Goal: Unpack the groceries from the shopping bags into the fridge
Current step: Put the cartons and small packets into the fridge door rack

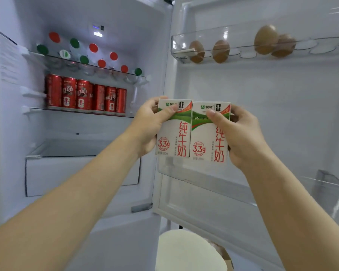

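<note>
Two white milk cartons with green bands and red writing stand side by side at the fridge door. My left hand (148, 124) grips the left milk carton (174, 137), thumb across its front. My right hand (241, 133) grips the right milk carton (207, 141) the same way. Both cartons are upright, and their bottoms dip just behind the clear front rim of the middle door shelf (204, 178). Whether they rest on the shelf floor I cannot tell.
The fridge is open. Red cans (84, 96) fill a glass shelf, with bottles with red and green caps (86, 53) on the shelf above. Brown eggs (220, 51) sit in the upper door tray. A drawer (76, 173) lies below; a white round object (192, 251) lies on the floor.
</note>
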A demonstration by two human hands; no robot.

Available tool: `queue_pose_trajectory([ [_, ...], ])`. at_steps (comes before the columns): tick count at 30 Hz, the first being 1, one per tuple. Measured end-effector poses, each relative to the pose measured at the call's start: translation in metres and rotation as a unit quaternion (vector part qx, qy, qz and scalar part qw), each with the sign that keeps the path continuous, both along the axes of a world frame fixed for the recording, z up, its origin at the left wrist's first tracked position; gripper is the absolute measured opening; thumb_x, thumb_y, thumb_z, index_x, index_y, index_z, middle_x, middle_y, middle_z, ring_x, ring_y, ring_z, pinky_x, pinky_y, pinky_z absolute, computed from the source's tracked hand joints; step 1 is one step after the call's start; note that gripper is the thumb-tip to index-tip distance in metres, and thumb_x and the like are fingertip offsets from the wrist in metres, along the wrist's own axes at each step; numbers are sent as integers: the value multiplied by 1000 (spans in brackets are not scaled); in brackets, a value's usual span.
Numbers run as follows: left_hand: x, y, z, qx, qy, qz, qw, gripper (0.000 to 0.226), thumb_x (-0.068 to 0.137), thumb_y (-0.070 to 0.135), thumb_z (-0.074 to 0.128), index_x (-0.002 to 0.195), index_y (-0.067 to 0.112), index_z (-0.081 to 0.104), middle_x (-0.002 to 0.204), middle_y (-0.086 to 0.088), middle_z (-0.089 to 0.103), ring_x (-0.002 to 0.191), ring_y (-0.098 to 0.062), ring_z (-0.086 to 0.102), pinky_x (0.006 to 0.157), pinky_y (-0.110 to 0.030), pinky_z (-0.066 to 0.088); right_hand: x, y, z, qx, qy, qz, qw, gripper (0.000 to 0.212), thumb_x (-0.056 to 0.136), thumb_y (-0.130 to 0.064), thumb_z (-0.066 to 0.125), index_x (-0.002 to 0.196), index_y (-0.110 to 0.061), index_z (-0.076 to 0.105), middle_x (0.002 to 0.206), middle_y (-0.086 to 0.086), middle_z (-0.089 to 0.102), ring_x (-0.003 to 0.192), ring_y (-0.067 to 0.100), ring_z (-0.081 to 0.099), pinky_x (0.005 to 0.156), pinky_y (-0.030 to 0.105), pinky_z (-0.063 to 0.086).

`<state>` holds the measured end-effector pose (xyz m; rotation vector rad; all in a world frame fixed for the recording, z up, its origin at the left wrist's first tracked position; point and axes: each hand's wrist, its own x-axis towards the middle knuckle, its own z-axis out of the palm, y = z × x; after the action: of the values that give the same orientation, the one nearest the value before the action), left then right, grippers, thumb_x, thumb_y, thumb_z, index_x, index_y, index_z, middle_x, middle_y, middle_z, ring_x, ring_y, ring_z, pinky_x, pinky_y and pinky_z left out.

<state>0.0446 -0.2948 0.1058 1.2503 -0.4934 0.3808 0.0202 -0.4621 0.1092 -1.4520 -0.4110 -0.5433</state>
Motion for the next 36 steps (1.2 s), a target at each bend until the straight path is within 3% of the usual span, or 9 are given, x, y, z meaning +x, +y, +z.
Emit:
queue_pose_trajectory([
  [9, 87, -5, 18, 43, 15, -63, 997, 44, 90, 12, 58, 129, 23, 40, 109, -13, 60, 76, -21, 68, 59, -33, 59, 74, -2, 12, 19, 19, -83, 996, 38, 84, -17, 67, 119, -13, 54, 90, 2, 68, 74, 17, 70, 60, 34, 57],
  [13, 120, 0, 13, 80, 14, -92, 992, 43, 91, 14, 57, 128, 30, 40, 102, -9, 60, 71, -19, 69, 64, -37, 60, 98, 1, 2, 32, 34, -114, 992, 34, 83, -14, 67, 114, -11, 55, 91, 3, 69, 76, 19, 70, 63, 35, 56],
  [17, 148, 6, 8, 115, -4, -127, 985, 26, 92, 16, 57, 110, 31, 47, 106, -7, 60, 79, -22, 70, 70, -41, 59, 114, 6, -6, 12, 46, -172, 984, 27, 83, -16, 67, 108, -13, 59, 95, 3, 69, 81, 18, 69, 71, 34, 56],
  [20, 161, 7, 5, 151, -45, -142, 977, 16, 92, 17, 57, 95, 30, 49, 100, -4, 65, 72, -14, 70, 65, -34, 60, 118, 6, -9, -5, 69, -212, 975, 20, 84, -20, 66, 103, -15, 60, 96, 3, 70, 80, 15, 67, 72, 30, 54],
  [25, 170, 2, 0, 196, -100, -152, 964, 13, 94, 18, 54, 90, 28, 46, 85, 4, 65, 71, -12, 69, 60, -31, 58, 113, 3, -11, 8, 112, -214, 970, 14, 86, -19, 63, 99, -15, 59, 94, 6, 70, 78, 18, 67, 74, 34, 55],
  [32, 176, -1, -6, 268, -126, -150, 943, 15, 96, 18, 50, 89, 31, 45, 101, 2, 62, 77, -11, 67, 59, -25, 58, 115, -1, -14, 10, 188, -207, 960, 14, 86, -17, 61, 98, -13, 57, 92, 11, 69, 79, 21, 66, 74, 34, 54],
  [36, 177, 1, -2, 371, -137, -127, 910, 10, 95, 22, 51, 100, 27, 45, 120, -3, 51, 86, -19, 67, 61, -24, 58, 116, -3, -15, 10, 222, -207, 953, 19, 87, -14, 61, 104, -9, 55, 90, 13, 67, 76, 21, 65, 69, 31, 54],
])
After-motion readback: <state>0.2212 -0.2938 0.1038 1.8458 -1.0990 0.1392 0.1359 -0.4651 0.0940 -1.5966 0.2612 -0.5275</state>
